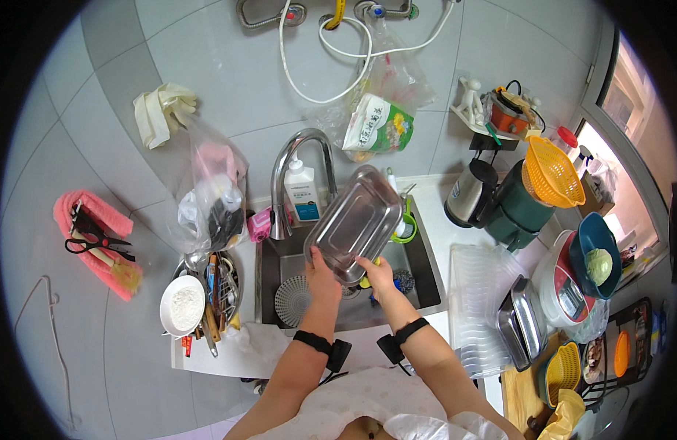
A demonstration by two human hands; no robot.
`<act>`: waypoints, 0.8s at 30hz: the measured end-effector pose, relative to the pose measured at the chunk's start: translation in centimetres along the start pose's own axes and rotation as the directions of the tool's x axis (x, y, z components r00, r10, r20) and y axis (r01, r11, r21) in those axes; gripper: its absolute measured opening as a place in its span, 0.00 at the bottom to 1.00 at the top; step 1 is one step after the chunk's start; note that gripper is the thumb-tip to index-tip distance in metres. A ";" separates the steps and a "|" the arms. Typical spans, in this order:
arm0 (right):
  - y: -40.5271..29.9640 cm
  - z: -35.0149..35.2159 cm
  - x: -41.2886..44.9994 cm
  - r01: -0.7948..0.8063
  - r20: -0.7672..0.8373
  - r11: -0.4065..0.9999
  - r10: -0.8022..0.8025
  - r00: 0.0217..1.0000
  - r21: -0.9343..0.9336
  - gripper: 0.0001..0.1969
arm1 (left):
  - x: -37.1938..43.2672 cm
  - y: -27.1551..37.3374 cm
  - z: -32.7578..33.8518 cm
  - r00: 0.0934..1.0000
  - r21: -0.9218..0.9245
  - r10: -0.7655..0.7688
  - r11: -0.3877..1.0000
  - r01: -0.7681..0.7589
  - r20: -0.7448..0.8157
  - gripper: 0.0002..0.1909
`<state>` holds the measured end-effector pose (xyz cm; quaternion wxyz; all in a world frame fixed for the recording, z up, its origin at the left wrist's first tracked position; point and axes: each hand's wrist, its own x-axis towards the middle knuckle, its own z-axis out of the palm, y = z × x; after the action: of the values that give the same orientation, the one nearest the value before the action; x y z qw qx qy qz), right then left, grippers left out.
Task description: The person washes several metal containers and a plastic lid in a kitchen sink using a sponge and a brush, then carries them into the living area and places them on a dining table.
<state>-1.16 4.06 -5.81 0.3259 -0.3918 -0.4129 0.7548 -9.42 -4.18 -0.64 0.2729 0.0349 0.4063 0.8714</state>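
Observation:
Both hands hold a rectangular stainless-steel tray (355, 225), tilted above the sink (434, 264). My left hand (322, 275) grips its lower left edge. My right hand (376, 275) grips its lower right edge, with something yellow partly showing beside the fingers. The chrome faucet (279, 187) arches over the sink, left of the tray. Below lie a grey perforated drain basket (294, 301) and, right of my right hand, a dark scouring ball (404, 280). Part of a blue item shows near my right wrist. A green holder (406, 230) with a brush stands at the sink's back right.
Utensils and a white bowl of white powder (185, 306) stand left of the sink. On the right are a ribbed clear draining mat (476, 313), metal trays (522, 324), an electric kettle (470, 192) and stacked basins. A white pump bottle (303, 192) stands behind the faucet.

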 end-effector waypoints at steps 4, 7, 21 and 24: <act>0.1 -0.1 0.3 -0.020 -0.047 1.000 0.021 0.999 0.001 0.13 | -0.3 -0.8 0.1 0.998 0.027 0.056 0.998 -0.057 0.037 0.23; 0.3 0.2 0.6 -0.002 -0.076 1.000 0.001 0.997 -0.018 0.14 | -0.2 -1.1 -0.1 0.997 -0.024 0.065 0.998 -0.064 0.028 0.21; -0.3 -1.2 0.9 0.069 -0.107 0.951 -0.106 0.989 -0.303 0.16 | -1.0 -1.3 0.6 0.997 -0.090 -0.015 0.996 0.022 0.082 0.20; -0.6 -1.0 0.7 0.059 -0.098 0.944 -0.096 0.991 -0.326 0.16 | -0.6 -1.5 0.1 1.000 -0.101 0.004 0.995 -0.001 0.031 0.19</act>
<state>-0.55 5.28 -5.90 0.3098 -0.4652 -0.5266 0.6406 -8.18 -3.61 -1.56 0.2793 0.0351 0.3576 0.8904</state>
